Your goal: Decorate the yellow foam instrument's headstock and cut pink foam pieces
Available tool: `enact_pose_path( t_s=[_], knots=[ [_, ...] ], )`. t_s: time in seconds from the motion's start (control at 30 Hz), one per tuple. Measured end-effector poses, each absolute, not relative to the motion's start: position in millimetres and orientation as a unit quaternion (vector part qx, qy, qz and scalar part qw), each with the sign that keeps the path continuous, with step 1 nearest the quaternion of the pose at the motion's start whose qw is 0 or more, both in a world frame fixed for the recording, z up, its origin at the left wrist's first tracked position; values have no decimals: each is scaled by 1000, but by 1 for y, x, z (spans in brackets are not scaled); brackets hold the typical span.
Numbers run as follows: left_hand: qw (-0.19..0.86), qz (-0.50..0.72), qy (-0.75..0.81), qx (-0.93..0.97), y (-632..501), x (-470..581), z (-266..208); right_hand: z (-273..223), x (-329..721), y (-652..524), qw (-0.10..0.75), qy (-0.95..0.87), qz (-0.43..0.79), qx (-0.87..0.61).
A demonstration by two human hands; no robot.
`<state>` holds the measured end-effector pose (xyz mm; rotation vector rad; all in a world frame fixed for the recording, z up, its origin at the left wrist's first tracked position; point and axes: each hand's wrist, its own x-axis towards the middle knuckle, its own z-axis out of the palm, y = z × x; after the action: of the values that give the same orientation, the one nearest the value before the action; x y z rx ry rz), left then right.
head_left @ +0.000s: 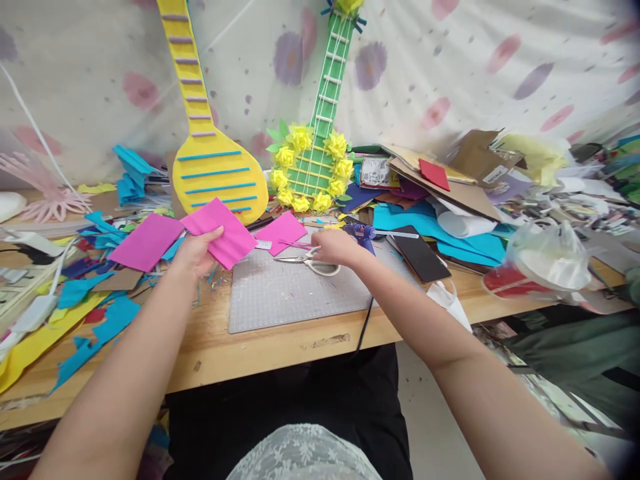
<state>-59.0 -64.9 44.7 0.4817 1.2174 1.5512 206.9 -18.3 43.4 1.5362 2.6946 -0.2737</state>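
Note:
My left hand (pixel 197 252) is closed on a square of bright pink crepe paper (pixel 220 233), its thumb on top, raised above the table. My right hand (pixel 334 245) has its fingers bent around one handle loop of a pair of scissors (pixel 303 260). The scissors lie low over the grey cutting mat (pixel 280 300), blades pointing left. Another pink sheet (pixel 147 243) lies to the left of my left hand. A smaller pink piece (pixel 281 232) rests at the mat's far edge, between my hands.
Behind stand a yellow paper guitar (pixel 220 170) and a green one (pixel 327 113) with yellow flowers. A blue glue gun (pixel 364 232) and a black phone (pixel 423 257) are right of my right hand. Blue paper scraps (pixel 107 323) clutter the left; a plastic-covered bucket (pixel 530 273) stands right.

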Motion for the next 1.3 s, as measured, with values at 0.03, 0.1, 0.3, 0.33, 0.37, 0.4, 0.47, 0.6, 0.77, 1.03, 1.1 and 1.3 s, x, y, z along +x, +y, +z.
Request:
enact_pose_path(
  t_s=[0.03, 0.1, 0.3, 0.33, 0.37, 0.4, 0.47, 0.6, 0.77, 1.03, 1.1, 1.3],
  knots=[
    [530, 636, 515, 222, -66, -60, 47, 45, 201, -18, -51, 853, -134, 501],
    [540, 608, 523, 255, -67, -56, 49, 44, 183, -17, -189, 805, -288, 483],
    [588, 554, 506, 303, -71, -34, 40, 24, 123, -18, -331, 561, -652, 387],
    [588, 552, 507, 305, -71, -33, 37, 21, 117, -18, -331, 533, -670, 396],
    [586, 551, 510, 304, -71, -33, 34, 19, 113, -18, -330, 513, -680, 407],
    [584, 551, 514, 302, -71, -34, 31, 17, 110, -18, -330, 498, -685, 417],
    [581, 548, 523, 298, -69, -36, 25, 16, 108, -18, -332, 481, -683, 439],
    [585, 538, 531, 293, -68, -40, 21, 16, 106, -19, -338, 476, -652, 484],
    [584, 515, 557, 289, -69, -48, 23, 15, 103, -19, -340, 486, -627, 506],
    [523, 514, 604, 311, -69, -67, 24, 10, 118, -5, -310, 593, -580, 464],
    [509, 532, 605, 304, -70, -78, 27, 11, 138, 7, -295, 678, -476, 477],
    [488, 546, 630, 258, -73, -102, 33, 20, 182, 27, -46, 861, -186, 470]
  ],
)
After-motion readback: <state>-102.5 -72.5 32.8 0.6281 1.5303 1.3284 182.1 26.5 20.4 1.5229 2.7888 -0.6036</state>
